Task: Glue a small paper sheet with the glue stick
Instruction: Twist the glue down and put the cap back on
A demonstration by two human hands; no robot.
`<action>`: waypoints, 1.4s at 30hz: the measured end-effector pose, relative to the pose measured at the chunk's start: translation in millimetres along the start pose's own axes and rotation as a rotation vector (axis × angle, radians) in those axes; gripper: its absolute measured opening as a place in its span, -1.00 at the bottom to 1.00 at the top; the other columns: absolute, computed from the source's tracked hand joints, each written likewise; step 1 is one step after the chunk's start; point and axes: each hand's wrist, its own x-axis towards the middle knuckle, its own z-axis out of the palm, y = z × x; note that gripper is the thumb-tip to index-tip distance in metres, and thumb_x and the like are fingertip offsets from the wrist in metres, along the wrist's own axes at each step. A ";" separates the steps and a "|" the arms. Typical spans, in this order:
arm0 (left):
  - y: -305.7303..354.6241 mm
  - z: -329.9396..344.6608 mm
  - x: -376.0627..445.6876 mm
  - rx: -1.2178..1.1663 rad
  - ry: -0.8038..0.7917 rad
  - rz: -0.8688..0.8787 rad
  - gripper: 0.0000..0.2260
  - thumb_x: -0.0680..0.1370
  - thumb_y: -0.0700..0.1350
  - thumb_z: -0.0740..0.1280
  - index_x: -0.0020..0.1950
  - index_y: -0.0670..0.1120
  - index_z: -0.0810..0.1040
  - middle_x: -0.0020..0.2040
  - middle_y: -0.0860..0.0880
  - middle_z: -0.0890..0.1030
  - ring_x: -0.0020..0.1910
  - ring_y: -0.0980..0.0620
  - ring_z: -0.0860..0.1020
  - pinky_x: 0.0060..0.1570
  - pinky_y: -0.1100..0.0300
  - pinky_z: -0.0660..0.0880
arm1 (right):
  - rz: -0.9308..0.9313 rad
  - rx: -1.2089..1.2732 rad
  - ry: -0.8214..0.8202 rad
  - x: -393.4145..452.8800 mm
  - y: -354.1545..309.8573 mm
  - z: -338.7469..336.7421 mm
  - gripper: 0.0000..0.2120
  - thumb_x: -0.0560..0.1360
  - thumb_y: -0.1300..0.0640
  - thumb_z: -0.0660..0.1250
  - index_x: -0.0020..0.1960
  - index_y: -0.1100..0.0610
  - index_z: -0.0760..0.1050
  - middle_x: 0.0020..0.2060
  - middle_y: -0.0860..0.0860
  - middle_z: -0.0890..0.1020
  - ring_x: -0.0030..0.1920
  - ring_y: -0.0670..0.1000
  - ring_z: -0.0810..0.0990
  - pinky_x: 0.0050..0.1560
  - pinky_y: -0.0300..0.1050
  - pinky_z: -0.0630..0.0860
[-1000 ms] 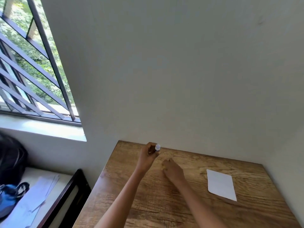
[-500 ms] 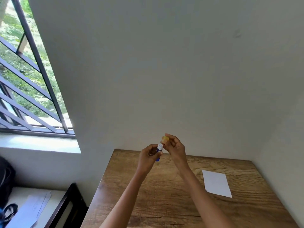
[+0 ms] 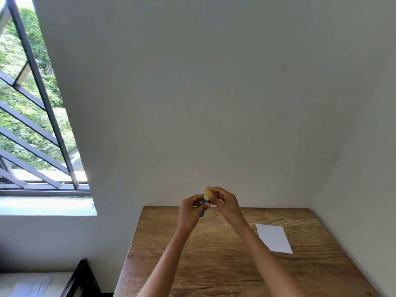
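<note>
Both hands are raised above the far edge of the wooden table (image 3: 214,260). My left hand (image 3: 190,213) grips the blue body of the glue stick (image 3: 202,212), held roughly upright. My right hand (image 3: 225,203) pinches the yellow cap (image 3: 207,195) at the stick's top; the cap sits on or right at the tube, and I cannot tell if it is fully seated. A small white paper sheet (image 3: 274,237) lies flat on the table, to the right of my right forearm.
A plain wall rises right behind the table, with another wall close on the right. A barred window (image 3: 32,125) is at the left. Below it, a lower surface with papers (image 3: 30,286) and a dark frame (image 3: 77,279) stand beside the table's left edge.
Both hands lifted from the tabletop with the glue stick. The white tip seen half a second ago is now covered by the yellow cap in my right hand. The camera tilted upward.
</note>
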 end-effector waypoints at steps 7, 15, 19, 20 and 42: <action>-4.6 27.9 -5.2 0.013 0.093 -0.036 -0.87 0.40 -0.19 0.48 -0.09 -0.05 0.65 -0.28 0.05 0.67 -0.29 0.20 0.62 -0.28 0.33 0.51 | -0.005 -0.180 0.175 -3.8 6.1 -8.4 -0.94 0.41 0.13 0.46 -0.17 0.08 0.58 -0.26 -0.03 0.67 -0.23 -0.24 0.61 -0.17 -0.40 0.53; -26.4 72.7 7.5 0.004 0.044 -0.082 -0.87 0.48 -0.28 0.38 -0.01 -0.11 0.60 -0.24 0.00 0.63 -0.26 0.07 0.61 -0.25 0.21 0.58 | 0.081 -0.167 0.220 -14.7 41.4 -36.5 -0.81 0.42 0.14 0.45 -0.15 0.20 0.46 -0.29 0.06 0.57 -0.21 0.06 0.60 -0.10 0.12 0.61; -43.3 102.2 5.4 0.017 0.051 -0.161 -0.84 0.48 -0.27 0.36 0.01 -0.05 0.59 -0.22 0.08 0.62 -0.24 0.16 0.60 -0.36 0.35 0.53 | 0.141 -0.181 0.236 -14.1 59.6 -56.3 -0.76 0.41 0.11 0.46 0.01 0.16 0.50 -0.19 -0.03 0.61 -0.13 -0.03 0.61 -0.08 -0.12 0.60; -46.4 109.3 4.9 0.019 0.040 -0.175 -0.84 0.48 -0.25 0.37 0.00 -0.03 0.58 -0.22 0.09 0.62 -0.24 0.19 0.59 -0.37 0.38 0.51 | 0.145 -0.194 0.219 -14.7 65.6 -63.2 -0.78 0.41 0.08 0.45 0.00 0.11 0.52 -0.18 -0.06 0.61 -0.13 -0.07 0.60 -0.11 -0.24 0.57; -102.8 167.1 -5.2 -0.006 -0.097 -0.277 -0.80 0.49 -0.27 0.37 0.07 -0.05 0.54 -0.06 0.06 0.62 -0.05 0.16 0.57 -0.11 0.43 0.46 | 0.443 -1.156 0.043 -47.1 169.4 -146.9 -0.50 0.61 -0.15 -0.03 0.50 -0.04 0.07 0.53 0.05 0.09 0.53 0.06 -0.04 0.49 0.15 -0.10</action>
